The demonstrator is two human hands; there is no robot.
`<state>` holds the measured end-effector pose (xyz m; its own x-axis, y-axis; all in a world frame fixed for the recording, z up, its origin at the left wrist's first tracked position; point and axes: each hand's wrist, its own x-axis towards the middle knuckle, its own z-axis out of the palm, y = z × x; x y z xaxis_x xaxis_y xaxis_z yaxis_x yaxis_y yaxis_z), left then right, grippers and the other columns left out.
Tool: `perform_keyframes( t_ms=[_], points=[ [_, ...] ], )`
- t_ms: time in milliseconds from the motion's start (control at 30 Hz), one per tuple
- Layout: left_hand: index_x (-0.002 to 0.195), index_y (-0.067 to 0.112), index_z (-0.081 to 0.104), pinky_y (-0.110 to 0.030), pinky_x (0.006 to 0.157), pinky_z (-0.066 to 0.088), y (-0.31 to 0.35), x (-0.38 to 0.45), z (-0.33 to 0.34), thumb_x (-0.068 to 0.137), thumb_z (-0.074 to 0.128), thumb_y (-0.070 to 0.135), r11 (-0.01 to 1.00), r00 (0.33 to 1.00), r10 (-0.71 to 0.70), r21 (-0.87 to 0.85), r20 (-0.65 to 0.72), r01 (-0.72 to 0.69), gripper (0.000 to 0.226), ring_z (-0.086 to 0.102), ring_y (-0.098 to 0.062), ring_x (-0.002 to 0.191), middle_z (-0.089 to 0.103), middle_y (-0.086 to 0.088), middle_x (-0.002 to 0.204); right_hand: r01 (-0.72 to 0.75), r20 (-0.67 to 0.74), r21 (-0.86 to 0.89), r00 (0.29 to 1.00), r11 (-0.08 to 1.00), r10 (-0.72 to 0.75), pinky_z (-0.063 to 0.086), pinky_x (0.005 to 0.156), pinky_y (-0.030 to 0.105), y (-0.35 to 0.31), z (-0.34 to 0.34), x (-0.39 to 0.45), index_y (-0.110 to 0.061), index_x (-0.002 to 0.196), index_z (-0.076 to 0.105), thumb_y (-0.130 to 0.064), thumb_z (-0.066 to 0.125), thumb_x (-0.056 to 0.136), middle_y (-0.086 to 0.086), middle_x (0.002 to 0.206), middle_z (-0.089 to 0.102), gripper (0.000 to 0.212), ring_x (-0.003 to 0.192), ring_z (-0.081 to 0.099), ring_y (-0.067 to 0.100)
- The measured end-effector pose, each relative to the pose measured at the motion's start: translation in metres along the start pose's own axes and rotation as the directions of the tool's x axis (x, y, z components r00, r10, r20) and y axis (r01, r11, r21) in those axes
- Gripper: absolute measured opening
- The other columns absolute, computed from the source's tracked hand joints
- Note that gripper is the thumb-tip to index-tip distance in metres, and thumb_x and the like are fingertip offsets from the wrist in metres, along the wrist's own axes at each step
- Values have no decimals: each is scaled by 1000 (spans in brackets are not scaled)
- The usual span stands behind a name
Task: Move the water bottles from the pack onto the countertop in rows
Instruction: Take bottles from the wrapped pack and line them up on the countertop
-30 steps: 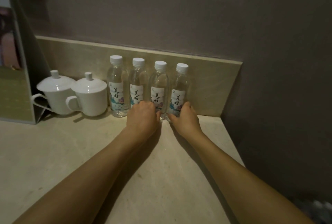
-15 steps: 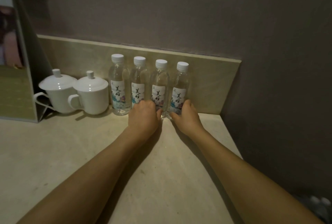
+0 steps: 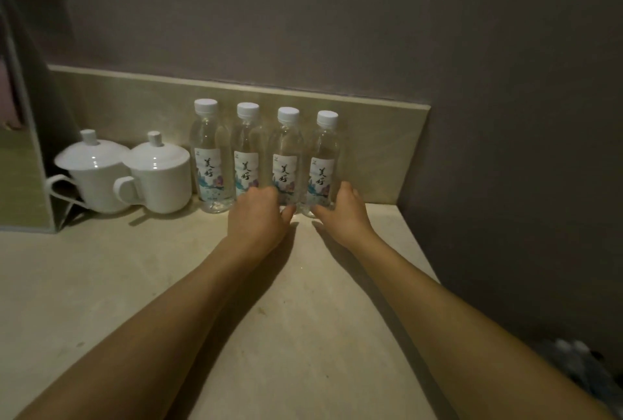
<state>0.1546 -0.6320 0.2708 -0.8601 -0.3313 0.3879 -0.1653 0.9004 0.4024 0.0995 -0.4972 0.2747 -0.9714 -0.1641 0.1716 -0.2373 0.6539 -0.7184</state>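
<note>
Several clear water bottles with white caps and printed labels stand in one row against the low backsplash on the beige countertop (image 3: 303, 318). The leftmost bottle (image 3: 209, 156) stands free. My left hand (image 3: 258, 217) is curled around the base of the bottle second from the right (image 3: 286, 150) and hides the foot of the bottle beside it (image 3: 246, 150). My right hand (image 3: 344, 214) holds the base of the rightmost bottle (image 3: 323, 156), thumb on its left side. The pack (image 3: 573, 365) shows only as a blurred dark shape at the lower right, below the counter edge.
Two white lidded cups (image 3: 97, 173) (image 3: 158, 177) stand left of the bottles. A tall upright stand (image 3: 23, 150) sits at the far left. The dark wall (image 3: 505, 183) closes the counter on the right, and the counter's right edge runs down toward me.
</note>
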Motion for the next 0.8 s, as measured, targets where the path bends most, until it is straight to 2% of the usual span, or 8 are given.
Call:
perform_keyframes(
  t_ms=[133, 200, 300, 367, 433, 500, 633, 800],
  points=[
    [82, 15, 67, -40, 72, 59, 16, -4, -4, 94, 59, 37, 988, 998, 55, -145, 22, -51, 27, 66, -21, 71, 68, -4, 75, -4, -70, -2, 998, 1000, 4, 46, 98, 38, 8, -23, -11, -8, 136, 41, -29, 65, 88, 12, 136, 48, 57, 122, 51, 28],
    [76, 17, 66, -38, 68, 58, 38, -6, -2, 95, 57, 36, 972, 994, 101, -216, 33, -91, 28, 64, -18, 66, 67, -3, 71, -6, -113, 32, 994, 999, 9, 50, 94, 46, 14, -41, -22, -11, 135, 44, -30, 63, 88, 10, 131, 53, 54, 116, 54, 27],
    [66, 14, 63, -42, 64, 57, 75, -13, 0, 94, 51, 32, 946, 990, 139, -296, 9, -130, 35, 62, -26, 61, 63, -7, 63, 15, -174, 88, 985, 996, 0, 55, 85, 48, 23, -72, -39, -13, 130, 51, -28, 61, 87, 7, 117, 61, 47, 104, 61, 25],
    [63, 11, 59, -44, 62, 55, 104, -23, 1, 93, 47, 30, 930, 985, 172, -332, 11, -159, 38, 61, -32, 62, 61, -10, 61, 50, -238, 87, 971, 995, -28, 56, 80, 41, 34, -99, -50, -14, 121, 58, -27, 61, 87, 2, 100, 66, 37, 92, 64, 20],
    [64, 8, 58, -44, 63, 54, 131, -35, 2, 91, 46, 31, 921, 978, 207, -340, 20, -188, 37, 61, -38, 67, 63, -14, 64, 72, -304, 53, 951, 996, -52, 51, 74, 26, 51, -129, -62, -15, 111, 64, -28, 62, 87, -6, 86, 65, 27, 82, 62, 11],
    [64, 8, 57, -43, 64, 52, 158, -46, 5, 89, 47, 31, 913, 969, 246, -342, 30, -221, 35, 61, -40, 71, 65, -15, 68, 65, -345, 43, 937, 997, -46, 48, 75, 23, 76, -158, -75, -15, 101, 68, -27, 63, 87, -5, 83, 67, 19, 80, 62, 10],
    [59, 11, 49, -37, 59, 42, 216, -72, 19, 89, 49, 29, 898, 948, 310, -348, 66, -269, 35, 59, -40, 71, 58, -12, 63, -5, -363, 72, 931, 997, 31, 53, 77, 31, 144, -208, -108, -15, 91, 70, -23, 65, 86, 1, 78, 69, 10, 78, 66, 16],
    [73, 10, 64, -45, 71, 56, 313, -119, 52, 90, 48, 30, 877, 932, 343, -394, 112, -276, 30, 65, -37, 75, 68, -14, 77, -56, -326, 90, 942, 994, 82, 57, 74, 45, 234, -280, -149, -13, 90, 70, -23, 64, 87, 5, 77, 71, 12, 76, 68, 21]
  ],
)
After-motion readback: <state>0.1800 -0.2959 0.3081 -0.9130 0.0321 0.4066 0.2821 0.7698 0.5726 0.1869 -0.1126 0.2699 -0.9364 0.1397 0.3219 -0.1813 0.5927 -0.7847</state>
